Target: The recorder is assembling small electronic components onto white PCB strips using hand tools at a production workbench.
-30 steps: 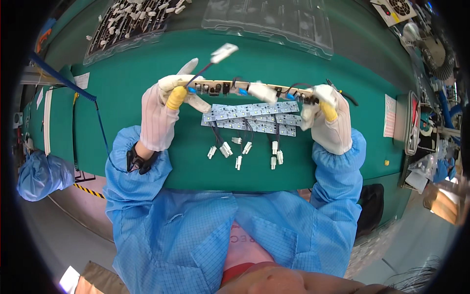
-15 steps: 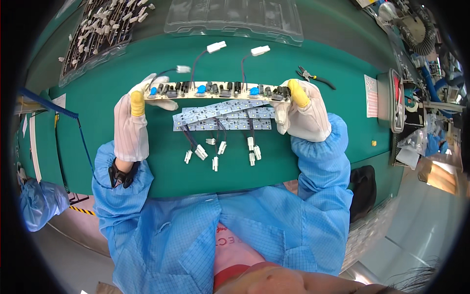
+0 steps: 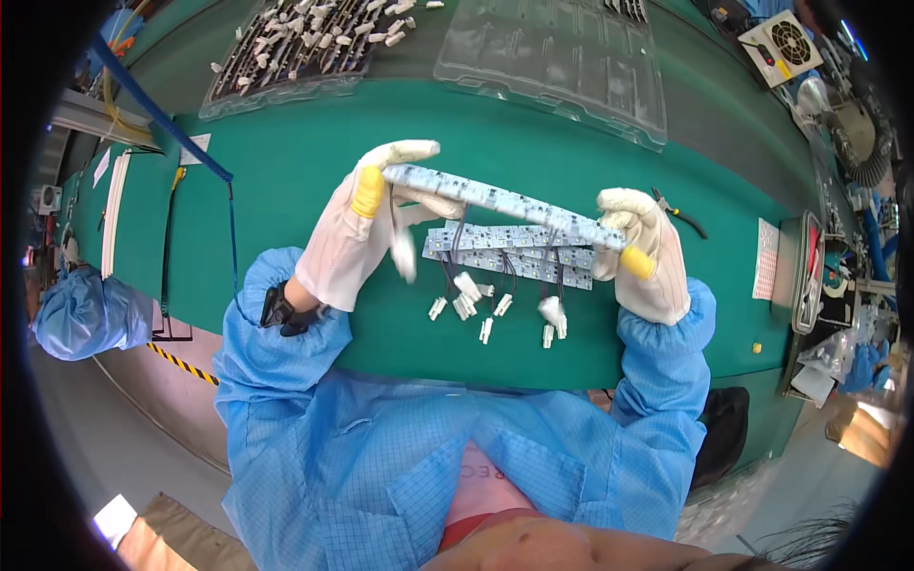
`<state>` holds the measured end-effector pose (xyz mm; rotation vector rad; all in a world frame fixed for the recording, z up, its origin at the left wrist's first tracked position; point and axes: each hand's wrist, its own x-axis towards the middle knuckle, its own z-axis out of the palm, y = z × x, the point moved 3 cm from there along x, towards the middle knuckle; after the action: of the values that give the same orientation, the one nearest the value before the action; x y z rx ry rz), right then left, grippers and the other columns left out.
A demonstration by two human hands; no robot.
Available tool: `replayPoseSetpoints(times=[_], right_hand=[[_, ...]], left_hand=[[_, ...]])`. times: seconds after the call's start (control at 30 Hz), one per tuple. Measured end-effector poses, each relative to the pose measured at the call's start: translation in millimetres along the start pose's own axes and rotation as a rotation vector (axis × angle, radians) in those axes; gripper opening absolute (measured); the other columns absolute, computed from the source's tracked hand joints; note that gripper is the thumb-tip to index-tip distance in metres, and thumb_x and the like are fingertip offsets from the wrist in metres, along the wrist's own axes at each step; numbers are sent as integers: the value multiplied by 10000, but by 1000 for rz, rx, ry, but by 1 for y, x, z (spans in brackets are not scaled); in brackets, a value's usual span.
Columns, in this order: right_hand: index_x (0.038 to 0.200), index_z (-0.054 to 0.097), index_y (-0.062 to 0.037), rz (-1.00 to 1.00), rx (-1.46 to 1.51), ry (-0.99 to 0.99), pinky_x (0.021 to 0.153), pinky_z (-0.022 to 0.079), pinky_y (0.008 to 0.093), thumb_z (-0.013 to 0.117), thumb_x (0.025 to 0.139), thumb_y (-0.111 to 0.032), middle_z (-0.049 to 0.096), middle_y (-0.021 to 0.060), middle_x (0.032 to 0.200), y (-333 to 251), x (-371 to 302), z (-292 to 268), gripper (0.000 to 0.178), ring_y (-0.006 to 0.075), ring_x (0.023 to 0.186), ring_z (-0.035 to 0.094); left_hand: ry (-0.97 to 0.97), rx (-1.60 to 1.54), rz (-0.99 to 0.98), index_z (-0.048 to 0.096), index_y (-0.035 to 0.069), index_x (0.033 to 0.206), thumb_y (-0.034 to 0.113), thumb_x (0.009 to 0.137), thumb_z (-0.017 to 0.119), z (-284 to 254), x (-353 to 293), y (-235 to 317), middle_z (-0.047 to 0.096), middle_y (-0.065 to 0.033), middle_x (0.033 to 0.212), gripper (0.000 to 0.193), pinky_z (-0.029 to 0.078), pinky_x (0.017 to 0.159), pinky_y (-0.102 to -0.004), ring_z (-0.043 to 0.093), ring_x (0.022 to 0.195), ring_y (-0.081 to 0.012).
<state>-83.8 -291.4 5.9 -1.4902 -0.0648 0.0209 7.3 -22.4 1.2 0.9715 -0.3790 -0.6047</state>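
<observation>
A long narrow LED circuit board strip (image 3: 505, 202) hangs over the table between my gloved hands, sloping down to the right, its pale face with small chips upward. At its left end my left hand (image 3: 347, 224) grips it, thumb and fingers on either side. Gripping the right end is my right hand (image 3: 657, 262), with curled fingers. Dark wires with white plugs dangle from the held strip; one white plug (image 3: 404, 257) is blurred beside my left hand. Below and behind it lies a stack of similar LED strips (image 3: 524, 235), their white connectors (image 3: 464, 305) spread toward me.
Cutting pliers (image 3: 681, 214) lie beyond my right hand. A clear tray full of wired boards (image 3: 295, 52) stands at the far left, and another clear plastic tray (image 3: 552, 76) at the back. A blue coiled cord (image 3: 152, 105) runs down on the left. A printed sheet (image 3: 764, 259) lies at right.
The held strip has turned over, from its side with blue and black components to its pale chip side, and now tilts down to the right. Its plugs have swung from beyond it to hang toward me.
</observation>
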Motion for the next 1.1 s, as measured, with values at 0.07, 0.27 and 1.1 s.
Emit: replayPoseSetpoints(times=[0.07,0.27,1.1], right_hand=[[1185,510,-39,47,6,-35,680,469,271,768,741,-226,591,60,959,7,-1,-2,546,145,807,580],[1104,579,-127,-196,-1136,-29,856,470,373,783,637,-68,564,69,1105,17,1,-8,512,279,1060,524],[1079,562,-32,8,36,208,492,466,195,626,898,-214,598,44,784,13,6,-20,265,82,530,563]], left_hand=[[134,389,94,568,25,1164,175,968,407,-25,-2,8,629,-143,1044,294,460,813,-298,572,981,-155],[480,1106,20,598,9,1085,46,927,371,-134,-29,73,622,-83,1028,279,412,897,-276,557,1001,-145],[-128,916,334,554,28,1182,287,865,609,-5,25,30,641,-143,1100,413,419,951,-349,589,1073,-265]])
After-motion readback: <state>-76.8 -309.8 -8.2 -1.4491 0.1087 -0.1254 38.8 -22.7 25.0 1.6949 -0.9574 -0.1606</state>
